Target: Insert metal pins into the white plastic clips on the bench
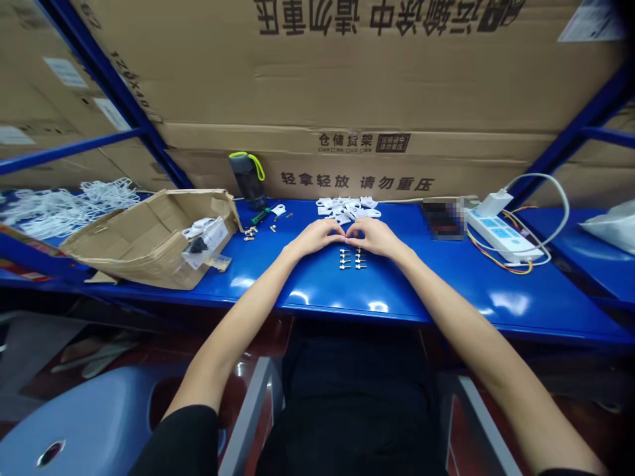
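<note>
My left hand [318, 237] and my right hand [373, 235] meet fingertip to fingertip above the blue tabletop. Both are closed in a pinch, and whatever sits between the fingers is too small to make out. Just below them, several small pale-and-metal pin-like pieces [345, 260] lie in two short columns, the other column of pieces [360, 260] being on the right. Right behind the fingers is a loose pile of white plastic pieces [347, 209], partly hidden by my hands.
An open cardboard box [143, 231] stands at the left, with white cords [64, 208] beyond it. Near a dark bottle [248, 182] lie a green-handled screwdriver [260, 216] and small brass-coloured bits [249, 233]. A white power strip [506, 235] with cables is at the right. Cardboard [347, 86] walls the back.
</note>
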Available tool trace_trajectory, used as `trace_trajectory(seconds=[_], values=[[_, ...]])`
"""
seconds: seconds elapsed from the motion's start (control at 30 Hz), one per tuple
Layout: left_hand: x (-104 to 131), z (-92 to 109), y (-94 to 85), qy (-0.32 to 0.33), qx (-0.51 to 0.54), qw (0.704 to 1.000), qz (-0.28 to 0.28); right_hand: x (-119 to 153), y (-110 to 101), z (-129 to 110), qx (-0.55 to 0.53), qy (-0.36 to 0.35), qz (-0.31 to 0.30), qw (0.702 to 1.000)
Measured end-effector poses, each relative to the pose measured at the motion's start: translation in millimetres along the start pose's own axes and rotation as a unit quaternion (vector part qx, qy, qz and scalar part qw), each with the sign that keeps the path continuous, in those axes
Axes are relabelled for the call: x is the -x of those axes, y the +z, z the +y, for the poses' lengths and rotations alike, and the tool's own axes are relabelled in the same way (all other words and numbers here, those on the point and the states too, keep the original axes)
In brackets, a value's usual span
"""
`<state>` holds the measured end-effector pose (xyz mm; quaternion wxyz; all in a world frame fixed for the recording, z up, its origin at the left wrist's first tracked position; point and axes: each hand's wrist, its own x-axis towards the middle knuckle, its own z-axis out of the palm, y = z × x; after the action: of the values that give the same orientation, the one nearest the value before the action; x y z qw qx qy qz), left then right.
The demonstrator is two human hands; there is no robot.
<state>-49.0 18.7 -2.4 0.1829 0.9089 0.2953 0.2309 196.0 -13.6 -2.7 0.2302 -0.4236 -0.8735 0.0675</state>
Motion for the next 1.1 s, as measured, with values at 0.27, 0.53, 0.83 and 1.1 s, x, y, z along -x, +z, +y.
trace_trajectory(seconds=[0.27,0.53,0.83,1.1], values=[[0,-1,-6.4,-0.016,-0.001,1.000,0.026,2,-13,2,0.006,0.018,0.012,1.000],[16,-12,-37.6,-0.084,-0.184,0.979,-0.012,16,-40,27,0.072,0.063,-0.058,0.994],[7,10,-20.5,-0.014,-0.098,0.995,0.009,14,-38,18,-0.105,-0.012,-0.113,0.988],[-1,16,1.2,0.038,-0.041,0.998,-0.015,11,-30,19,-0.100,-0.014,-0.120,0.988]])
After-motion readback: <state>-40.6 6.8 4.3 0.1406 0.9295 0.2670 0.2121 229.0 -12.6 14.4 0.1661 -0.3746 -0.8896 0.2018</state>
